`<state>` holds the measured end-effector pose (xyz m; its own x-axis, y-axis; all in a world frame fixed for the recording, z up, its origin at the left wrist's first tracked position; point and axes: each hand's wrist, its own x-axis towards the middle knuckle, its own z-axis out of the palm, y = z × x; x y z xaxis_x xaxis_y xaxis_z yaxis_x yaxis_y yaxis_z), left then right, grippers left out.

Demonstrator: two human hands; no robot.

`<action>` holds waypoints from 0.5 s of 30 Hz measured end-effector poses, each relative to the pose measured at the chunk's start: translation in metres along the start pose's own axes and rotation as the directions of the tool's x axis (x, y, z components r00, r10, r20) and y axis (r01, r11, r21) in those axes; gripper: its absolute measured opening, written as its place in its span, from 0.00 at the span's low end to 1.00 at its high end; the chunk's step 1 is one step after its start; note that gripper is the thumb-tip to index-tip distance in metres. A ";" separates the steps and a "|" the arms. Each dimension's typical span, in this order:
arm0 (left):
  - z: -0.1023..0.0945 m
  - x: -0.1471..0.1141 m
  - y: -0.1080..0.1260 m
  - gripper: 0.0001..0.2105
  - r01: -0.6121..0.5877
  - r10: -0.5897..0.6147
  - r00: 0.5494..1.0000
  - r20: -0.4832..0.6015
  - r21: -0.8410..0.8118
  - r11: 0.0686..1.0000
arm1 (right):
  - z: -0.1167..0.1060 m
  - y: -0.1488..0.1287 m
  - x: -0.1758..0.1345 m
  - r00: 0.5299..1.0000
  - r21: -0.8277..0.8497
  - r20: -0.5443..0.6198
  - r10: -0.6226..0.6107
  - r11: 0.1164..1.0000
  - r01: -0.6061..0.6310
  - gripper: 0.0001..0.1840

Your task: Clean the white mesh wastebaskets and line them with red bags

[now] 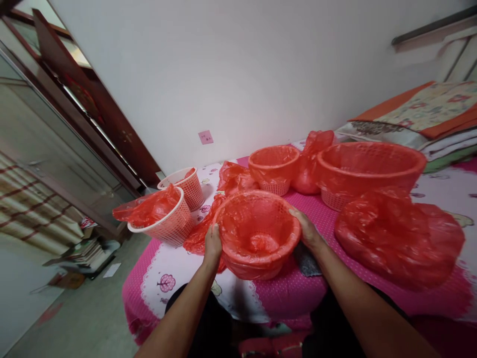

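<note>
Red and thin, the plastic film (257, 242) lines the red basket (257, 259) and covers also its rim, so we judge the step in hand to be handling the rim and film together. To do it well, we should press evenly on both sides, keep the rim level and let the thumbs slide softly — a hard pull may tear such film.

The basket is between our two hands, over the near part of the bed cover (294, 298); whether its bottom rests there, we cannot tell. Our left hand (213, 243) is clamped on the left side of the rim, and our right hand (307, 229) on the right side, with the thumb on top. The other fingers go outside and below — mostly hidden from us.
</note>
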<state>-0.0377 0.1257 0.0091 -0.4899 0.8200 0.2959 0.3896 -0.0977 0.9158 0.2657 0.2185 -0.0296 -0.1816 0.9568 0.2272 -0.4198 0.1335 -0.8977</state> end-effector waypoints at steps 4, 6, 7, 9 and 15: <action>-0.001 -0.002 0.005 0.22 0.003 -0.003 1.000 -0.007 0.016 1.000 | 0.002 -0.001 -0.002 0.998 0.050 0.019 0.058 0.997 -0.059 0.23; -0.003 0.000 0.008 0.22 0.000 0.000 1.000 -0.001 0.031 1.000 | 0.004 -0.001 0.000 0.998 0.045 0.005 0.060 0.997 -0.060 0.22; -0.003 0.002 0.010 0.23 -0.001 0.001 1.000 0.002 0.039 0.999 | 0.006 -0.001 0.002 0.998 0.040 -0.001 0.059 0.997 -0.059 0.21; -0.005 0.006 0.012 0.23 -0.006 0.005 1.000 0.011 0.054 0.999 | 0.008 0.000 0.006 0.998 0.036 -0.015 0.056 0.998 -0.055 0.20; -0.004 0.010 0.011 0.24 0.013 -0.014 1.000 0.024 0.059 0.998 | 0.010 0.001 0.009 0.998 0.057 -0.038 0.053 0.997 -0.051 0.19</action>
<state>-0.0414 0.1303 0.0235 -0.4763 0.8348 0.2761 0.4290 -0.0535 0.9017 0.2548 0.2245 -0.0250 -0.1701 0.9716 0.1645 -0.4595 0.0695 -0.8854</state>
